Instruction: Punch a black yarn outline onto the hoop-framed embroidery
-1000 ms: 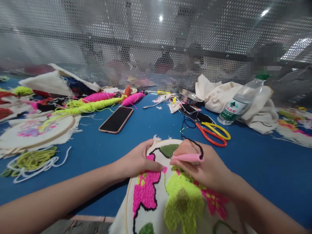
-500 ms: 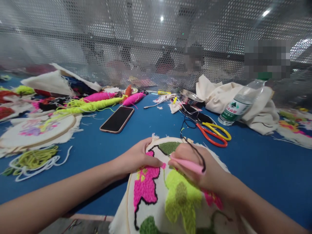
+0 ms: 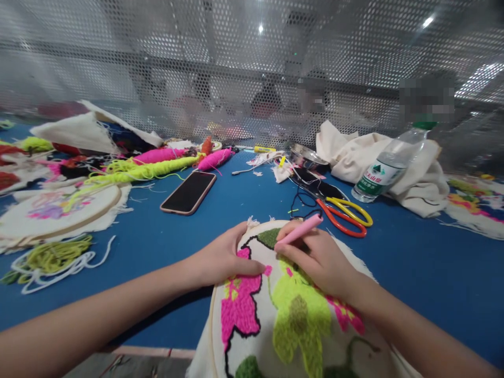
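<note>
My right hand (image 3: pixel 321 257) is closed around a pink punch needle (image 3: pixel 300 231), its tip end down at the cloth beside a dark green leaf (image 3: pixel 269 238). Black yarn (image 3: pixel 301 202) trails behind it toward the scissors. My left hand (image 3: pixel 232 257) grips the upper left rim of the embroidery hoop (image 3: pixel 213 320), thumb lying on the cloth and the other fingers hidden beneath. On the white cloth are a pink flower (image 3: pixel 242 304) edged in black, a yellow-green flower (image 3: pixel 284 336) and a second pink flower (image 3: pixel 346 314) partly covered by my right hand.
Ahead lie a phone (image 3: pixel 189 193), orange-and-yellow-handled scissors (image 3: pixel 346 218) and a metal bowl (image 3: pixel 307 156). A tilted water bottle (image 3: pixel 380 176) leans on crumpled cloth (image 3: pixel 354 152). Yarn skeins (image 3: pixel 153 170) and another hoop (image 3: pixel 106 214) sit left. Perforated metal sheeting (image 3: pixel 236 68) stands behind.
The punch needle has swung from lying low toward my wrist to pointing up and to the right. The hoop has shifted slightly right and down. My left hand keeps its hold.
</note>
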`<state>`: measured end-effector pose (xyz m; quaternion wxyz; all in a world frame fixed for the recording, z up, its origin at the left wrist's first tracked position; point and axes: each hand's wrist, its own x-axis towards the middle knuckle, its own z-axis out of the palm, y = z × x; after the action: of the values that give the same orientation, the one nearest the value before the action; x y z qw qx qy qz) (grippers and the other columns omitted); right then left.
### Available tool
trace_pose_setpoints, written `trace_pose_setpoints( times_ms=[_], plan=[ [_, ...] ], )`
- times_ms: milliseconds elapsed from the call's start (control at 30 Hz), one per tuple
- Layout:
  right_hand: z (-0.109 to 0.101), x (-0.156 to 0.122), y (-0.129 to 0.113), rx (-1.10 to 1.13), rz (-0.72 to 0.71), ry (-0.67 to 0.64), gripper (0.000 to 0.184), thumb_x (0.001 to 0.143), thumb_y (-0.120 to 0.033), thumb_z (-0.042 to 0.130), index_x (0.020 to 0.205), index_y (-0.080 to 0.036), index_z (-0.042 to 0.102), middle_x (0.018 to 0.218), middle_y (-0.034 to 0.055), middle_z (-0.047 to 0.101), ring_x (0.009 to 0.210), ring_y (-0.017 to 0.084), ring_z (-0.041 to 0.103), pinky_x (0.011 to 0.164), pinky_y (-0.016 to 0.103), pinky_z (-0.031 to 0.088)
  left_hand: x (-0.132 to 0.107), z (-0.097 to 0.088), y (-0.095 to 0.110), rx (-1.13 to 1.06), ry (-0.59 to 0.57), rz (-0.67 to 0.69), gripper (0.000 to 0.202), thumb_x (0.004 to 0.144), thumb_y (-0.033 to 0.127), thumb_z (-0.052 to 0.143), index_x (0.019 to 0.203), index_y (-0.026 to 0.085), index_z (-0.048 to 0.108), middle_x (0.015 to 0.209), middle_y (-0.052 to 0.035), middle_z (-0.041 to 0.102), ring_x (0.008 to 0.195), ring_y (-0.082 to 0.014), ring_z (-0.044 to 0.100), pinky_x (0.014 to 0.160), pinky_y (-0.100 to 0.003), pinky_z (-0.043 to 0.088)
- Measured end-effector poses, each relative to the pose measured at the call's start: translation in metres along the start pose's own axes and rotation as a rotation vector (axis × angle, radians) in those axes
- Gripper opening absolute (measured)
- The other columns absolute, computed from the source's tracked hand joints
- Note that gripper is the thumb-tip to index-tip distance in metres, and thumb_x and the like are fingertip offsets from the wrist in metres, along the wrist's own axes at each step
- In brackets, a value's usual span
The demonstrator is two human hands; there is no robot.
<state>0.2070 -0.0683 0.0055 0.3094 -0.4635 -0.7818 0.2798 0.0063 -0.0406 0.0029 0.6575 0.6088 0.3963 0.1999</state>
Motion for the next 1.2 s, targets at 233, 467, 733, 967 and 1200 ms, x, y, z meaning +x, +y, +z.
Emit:
trace_pose_setpoints(
  times_ms=[233,467,733,967,1200],
  plan=[
    [-0.0040,-0.0064,0.0003,-0.046,0.007,0.021,0.019,0.093,-0.030,0.043,0.085,-0.018,0.055,0.080,0.0034,0.061,0.065,0.013,0.057,0.058,0.027,0.039,0.0012,0.0019,0.0011,-0.090,-0.023,-0.029,0.045,0.064,0.015,0.069,0.103,0.018,0.048,0.085,0.0004,0.063,0.082,-0.0193,0.062,0.075,-0.033,0.049],
    [-0.0055,-0.0067,0.0009,-0.016,0.000,0.050,0.020,0.093,-0.029,0.040,0.086,-0.017,0.054,0.083,0.0051,0.060,0.067,0.014,0.058,0.057,0.027,0.041,0.0022,0.0008,-0.0029,-0.155,-0.042,-0.025,0.047,0.064,0.015,0.071,0.105,0.018,0.047,0.090,-0.0013,0.064,0.082,-0.0193,0.063,0.075,-0.034,0.051],
    [-0.0074,-0.0097,0.0019,-0.020,-0.016,0.051,0.018,0.093,-0.028,0.039,0.086,-0.018,0.053,0.080,0.0043,0.060,0.065,0.014,0.058,0.056,0.027,0.041,0.0022,-0.0003,-0.0024,-0.143,-0.053,-0.017,0.047,0.065,0.015,0.070,0.106,0.018,0.048,0.089,-0.0015,0.064,0.083,-0.0203,0.063,0.075,-0.034,0.051],
    [-0.0081,-0.0085,0.0018,-0.200,-0.246,-0.023,0.013,0.090,-0.026,0.047,0.083,-0.018,0.055,0.082,0.0046,0.061,0.068,0.014,0.055,0.059,0.026,0.039,0.0003,0.0047,-0.0056,-0.115,0.016,0.018,0.043,0.065,0.015,0.070,0.102,0.018,0.048,0.081,0.0019,0.063,0.071,-0.0146,0.061,0.063,-0.025,0.048],
    [-0.0051,-0.0020,-0.0002,-0.357,-0.361,-0.089,0.012,0.084,-0.013,0.055,0.072,-0.018,0.056,0.080,0.0030,0.059,0.077,0.016,0.052,0.069,0.028,0.037,-0.0039,0.0072,-0.0048,-0.057,0.056,0.034,0.042,0.066,0.016,0.068,0.104,0.018,0.048,0.078,0.0034,0.061,0.062,-0.0111,0.056,0.056,-0.021,0.043]
  ],
)
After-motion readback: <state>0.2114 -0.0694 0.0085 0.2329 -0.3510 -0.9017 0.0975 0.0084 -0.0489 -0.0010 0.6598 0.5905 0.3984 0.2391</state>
